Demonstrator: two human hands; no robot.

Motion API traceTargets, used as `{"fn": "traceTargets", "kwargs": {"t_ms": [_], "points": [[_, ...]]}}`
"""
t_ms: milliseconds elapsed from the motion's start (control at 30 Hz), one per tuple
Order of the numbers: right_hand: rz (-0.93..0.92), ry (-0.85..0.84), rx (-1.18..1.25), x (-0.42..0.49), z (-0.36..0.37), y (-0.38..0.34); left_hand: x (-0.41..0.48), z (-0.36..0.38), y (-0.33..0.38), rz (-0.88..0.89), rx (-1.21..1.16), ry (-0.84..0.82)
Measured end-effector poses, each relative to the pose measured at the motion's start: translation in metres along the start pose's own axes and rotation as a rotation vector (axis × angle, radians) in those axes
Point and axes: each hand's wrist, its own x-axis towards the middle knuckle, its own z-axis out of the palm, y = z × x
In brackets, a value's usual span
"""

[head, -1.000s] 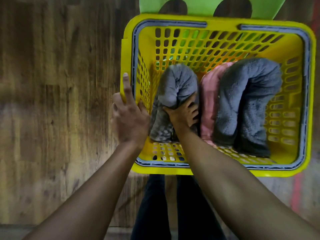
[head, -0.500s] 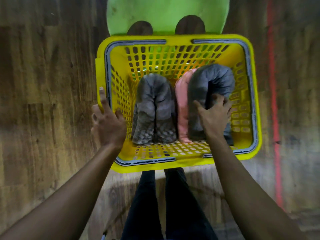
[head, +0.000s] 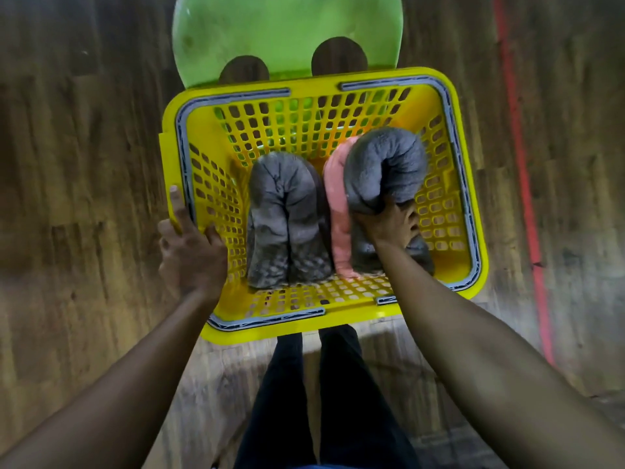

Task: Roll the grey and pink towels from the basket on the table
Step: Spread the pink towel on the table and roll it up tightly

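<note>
A yellow perforated basket with grey rim handles sits in front of me. Inside it a folded grey towel lies on the left, a pink towel stands in the middle, and a second grey towel is on the right. My right hand grips the right grey towel at its middle, fingers curled into the cloth. My left hand holds the basket's left rim, thumb inside the wall and index finger lying along the edge.
A green plastic stool with two round holes stands just behind the basket. Dark wooden boards surround it, with a red line running down the right side. My dark-trousered legs are below the basket.
My right hand left the left grey towel, moved across to the right grey towel and closed on it. My left hand stayed on the basket rim. The view pulled back.
</note>
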Motion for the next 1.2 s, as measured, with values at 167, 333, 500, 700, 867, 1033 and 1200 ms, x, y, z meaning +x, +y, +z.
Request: {"fn": "traceTargets", "kwargs": {"t_ms": [167,333,500,700,867,1033,1200], "points": [[-0.122,0.148,0.128,-0.008,-0.013,0.007,-0.001,-0.001,0.001,-0.004,-0.011,-0.007],[-0.218,0.176,0.126,-0.046,-0.013,-0.018,-0.001,-0.004,0.002,-0.013,-0.023,-0.019],[-0.254,0.062,0.11,-0.084,0.034,-0.055,-0.001,-0.004,0.0,-0.009,-0.026,-0.027],[-0.161,0.028,0.035,-0.107,0.091,-0.088,0.003,0.003,-0.007,0.008,-0.041,0.0],[-0.167,0.007,-0.054,-0.112,0.109,-0.093,0.002,0.006,-0.009,0.023,-0.013,0.013],[-0.234,0.096,-0.059,-0.115,0.106,-0.083,0.001,0.006,-0.009,0.033,0.004,0.02],[-0.234,-0.084,-0.113,-0.115,0.109,-0.085,0.002,0.005,-0.008,0.038,0.017,0.03]]}}
